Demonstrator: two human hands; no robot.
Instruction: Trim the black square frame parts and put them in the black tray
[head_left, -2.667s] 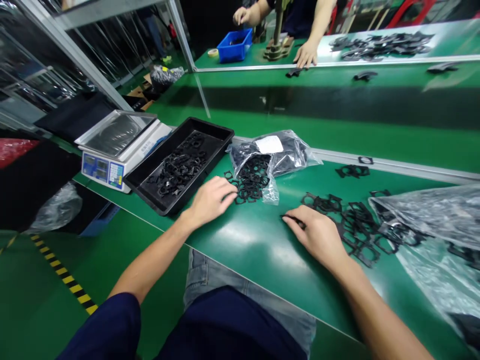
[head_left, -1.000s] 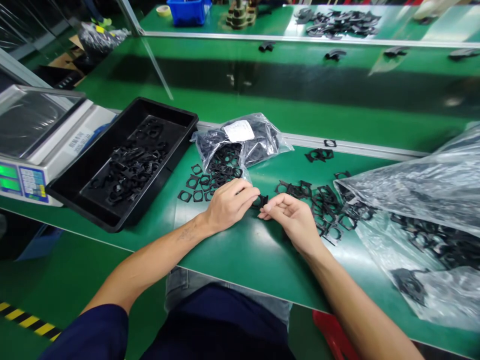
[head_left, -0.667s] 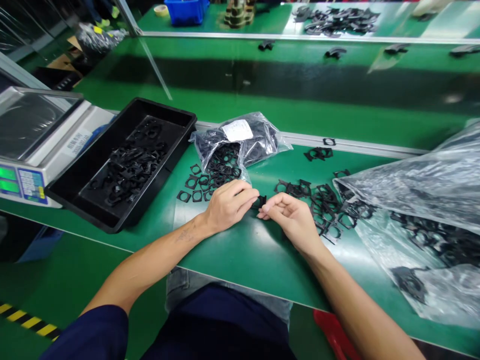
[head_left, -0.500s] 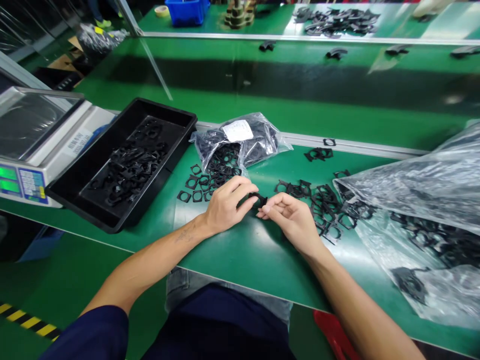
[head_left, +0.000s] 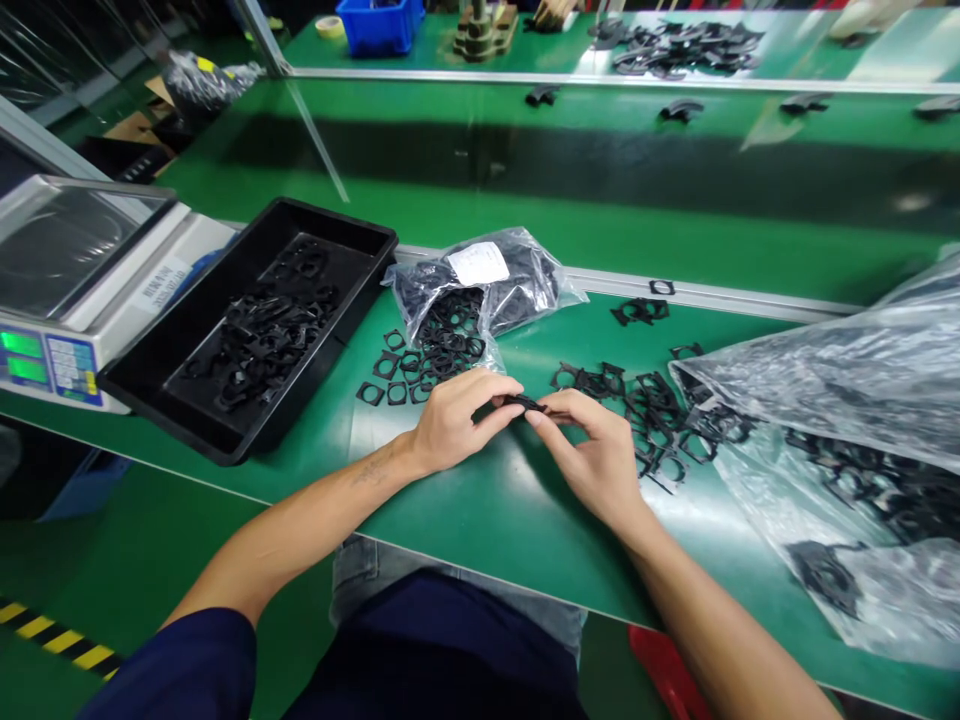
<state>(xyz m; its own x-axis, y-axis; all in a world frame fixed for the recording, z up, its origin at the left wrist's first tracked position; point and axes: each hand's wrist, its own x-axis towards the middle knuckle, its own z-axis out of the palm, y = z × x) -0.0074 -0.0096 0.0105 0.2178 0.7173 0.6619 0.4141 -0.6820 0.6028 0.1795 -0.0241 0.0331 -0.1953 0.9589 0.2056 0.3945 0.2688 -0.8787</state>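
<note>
Between my two hands is a small black plastic part (head_left: 523, 402), seen nearly edge-on above the green table. My left hand (head_left: 459, 420) pinches its left end between thumb and fingers. On its right end, the thumb and fingers of my right hand (head_left: 589, 445) are closed. My fingers cover much of the part, so its full shape is hidden. Beyond my left hand, flat black square frames with round holes (head_left: 386, 365) lie by an open plastic bag (head_left: 525, 285). A pile of larger black ring parts (head_left: 656, 415) lies right of my right hand.
A black tray (head_left: 322, 345) holding many black parts stands at the left, beside a weighing scale (head_left: 71, 370). A big clear bag (head_left: 840, 370) of black parts covers the right side. A metal rail (head_left: 727, 300) runs behind.
My right hand's fingers have closed in on the black part, which now lies flatter, nearly edge-on. My left hand keeps its pinch. The camera view has shifted slightly.
</note>
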